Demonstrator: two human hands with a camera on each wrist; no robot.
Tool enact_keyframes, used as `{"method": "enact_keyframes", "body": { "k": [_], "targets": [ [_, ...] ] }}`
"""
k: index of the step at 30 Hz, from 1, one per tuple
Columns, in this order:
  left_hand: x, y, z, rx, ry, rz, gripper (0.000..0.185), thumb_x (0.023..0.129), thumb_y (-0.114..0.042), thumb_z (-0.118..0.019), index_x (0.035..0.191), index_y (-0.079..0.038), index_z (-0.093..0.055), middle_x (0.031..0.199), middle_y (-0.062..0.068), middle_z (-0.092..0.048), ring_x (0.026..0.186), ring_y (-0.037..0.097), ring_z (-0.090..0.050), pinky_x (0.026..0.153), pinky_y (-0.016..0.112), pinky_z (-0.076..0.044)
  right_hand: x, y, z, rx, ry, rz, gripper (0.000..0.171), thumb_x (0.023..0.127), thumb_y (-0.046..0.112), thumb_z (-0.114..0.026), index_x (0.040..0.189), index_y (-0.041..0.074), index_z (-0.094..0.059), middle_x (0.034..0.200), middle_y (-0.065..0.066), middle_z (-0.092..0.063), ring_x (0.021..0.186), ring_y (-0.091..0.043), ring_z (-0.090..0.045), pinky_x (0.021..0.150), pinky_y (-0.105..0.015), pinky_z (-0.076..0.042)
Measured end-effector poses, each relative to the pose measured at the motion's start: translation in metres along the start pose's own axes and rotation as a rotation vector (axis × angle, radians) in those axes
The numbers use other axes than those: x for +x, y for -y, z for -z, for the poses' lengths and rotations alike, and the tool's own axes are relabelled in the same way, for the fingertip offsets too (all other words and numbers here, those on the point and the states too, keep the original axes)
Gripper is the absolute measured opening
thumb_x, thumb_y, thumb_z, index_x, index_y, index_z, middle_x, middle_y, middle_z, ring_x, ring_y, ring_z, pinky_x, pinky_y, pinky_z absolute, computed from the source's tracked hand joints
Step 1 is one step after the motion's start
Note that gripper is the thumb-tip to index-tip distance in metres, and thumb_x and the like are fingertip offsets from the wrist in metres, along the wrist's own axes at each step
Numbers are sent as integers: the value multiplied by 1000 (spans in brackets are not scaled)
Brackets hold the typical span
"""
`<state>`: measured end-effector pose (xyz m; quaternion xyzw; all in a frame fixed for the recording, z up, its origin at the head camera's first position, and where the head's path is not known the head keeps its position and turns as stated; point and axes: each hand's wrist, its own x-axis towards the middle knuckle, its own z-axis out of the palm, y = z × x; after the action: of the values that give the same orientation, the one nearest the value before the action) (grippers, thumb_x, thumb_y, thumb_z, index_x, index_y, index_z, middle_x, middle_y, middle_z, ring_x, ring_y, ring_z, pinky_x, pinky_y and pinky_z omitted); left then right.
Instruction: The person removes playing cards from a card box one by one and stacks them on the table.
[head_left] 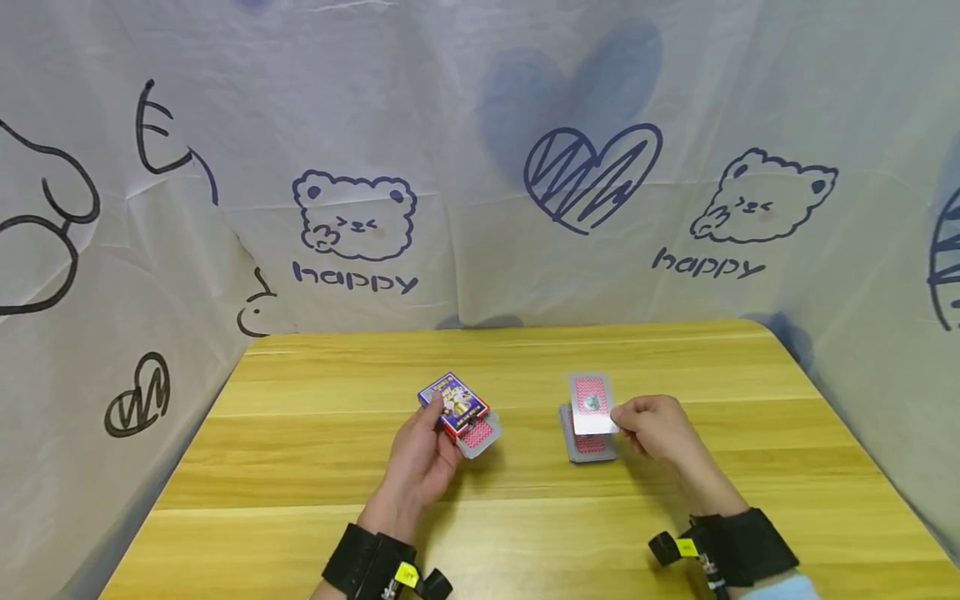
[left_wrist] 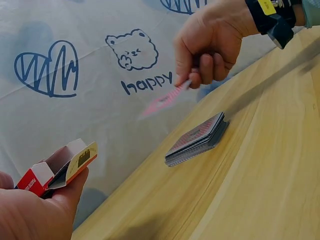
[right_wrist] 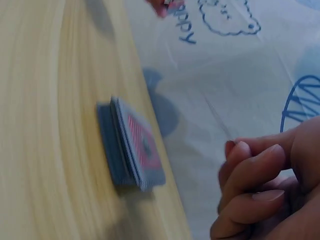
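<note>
While the left hand point(head_left: 420, 462) grips the opened card box point(head_left: 457, 408), flap out, the right hand point(head_left: 660, 429) pinches one card point(head_left: 591, 404) lifted just above the deck point(head_left: 588, 443) beneath it.

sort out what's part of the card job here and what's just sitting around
In the job:
- card box, open, held by left hand
- single card, pinched by right hand
- card stack on the table

Just there:
- wooden table
- printed backdrop cloth
</note>
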<state>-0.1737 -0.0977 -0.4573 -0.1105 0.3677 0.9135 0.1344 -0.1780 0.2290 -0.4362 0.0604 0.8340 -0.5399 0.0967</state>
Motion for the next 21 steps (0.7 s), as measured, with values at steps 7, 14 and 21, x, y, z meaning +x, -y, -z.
{"method": "enact_keyframes", "body": {
  "k": [7,14,21],
  "targets": [
    [0,2,0,8,0,-5,57,117,-32,-35,164,-2,-22,152,16,-57,130,20,-65,110,35,-54,8,-13,1,-108,38,-21,31,103,12,-62,75,-1,-65,58,2,-48,51,-11,-39,47,-23,-34],
    [0,2,-1,17,1,-12,56,117,-32,-35,164,-3,-24,159,19,-50,128,17,-66,109,34,-54,12,-21,-6,-120,36,-49,27,101,10,-62,77,-2,-66,64,-1,-54,52,-13,-43,49,-25,-38],
    [0,2,0,5,7,-11,58,117,-32,-36,165,-3,-21,157,18,-52,128,18,-67,110,34,-54,14,-23,-13,-149,21,-75,25,100,11,-63,79,-2,-67,61,0,-51,52,-13,-43,49,-25,-38]
  ]
}}
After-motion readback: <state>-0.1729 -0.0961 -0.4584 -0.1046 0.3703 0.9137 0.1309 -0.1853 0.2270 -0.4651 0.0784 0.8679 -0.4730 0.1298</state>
